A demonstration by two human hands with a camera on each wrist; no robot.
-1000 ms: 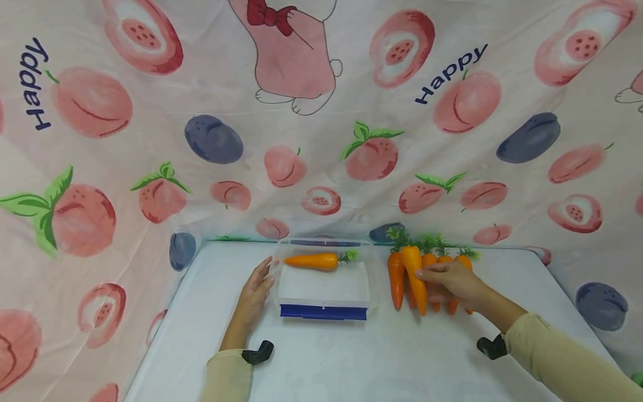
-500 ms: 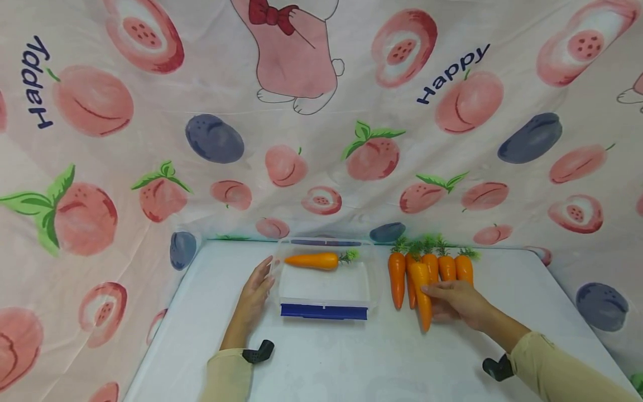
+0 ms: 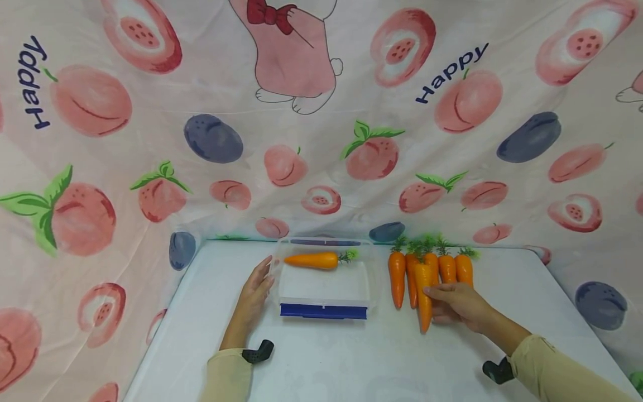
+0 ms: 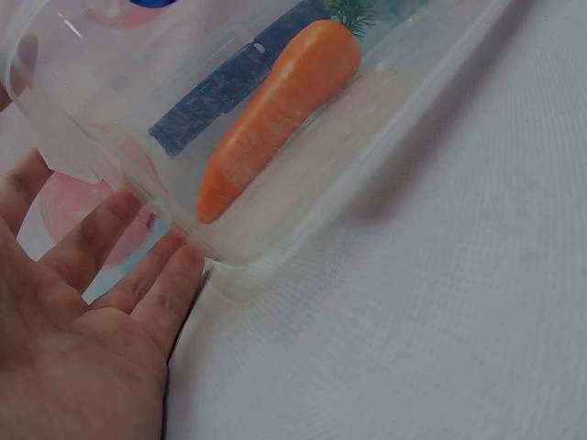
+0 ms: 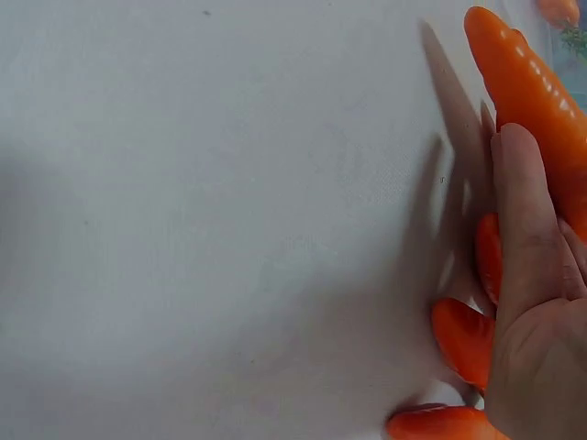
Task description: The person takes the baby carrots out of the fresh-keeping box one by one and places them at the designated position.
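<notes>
In the head view a clear plastic box with blue latch flaps stands on the table, with one orange carrot lying along its far side. My left hand is at the box's left side; the left wrist view shows its fingers extended against the clear wall. To the right, my right hand pinches another carrot, its tip pointing toward me, in front of a row of carrots with green tops. From the right wrist, the held carrot appears raised above the tabletop.
The white table extends in front of the box and the carrots. A fruit-print cloth hangs behind its far edge and along the sides. Black wrist cameras sit on both sleeves.
My right hand has drawn the held carrot toward me and slightly right, lower in the head view, then stayed nearly still. The left hand and the box have kept their place.
</notes>
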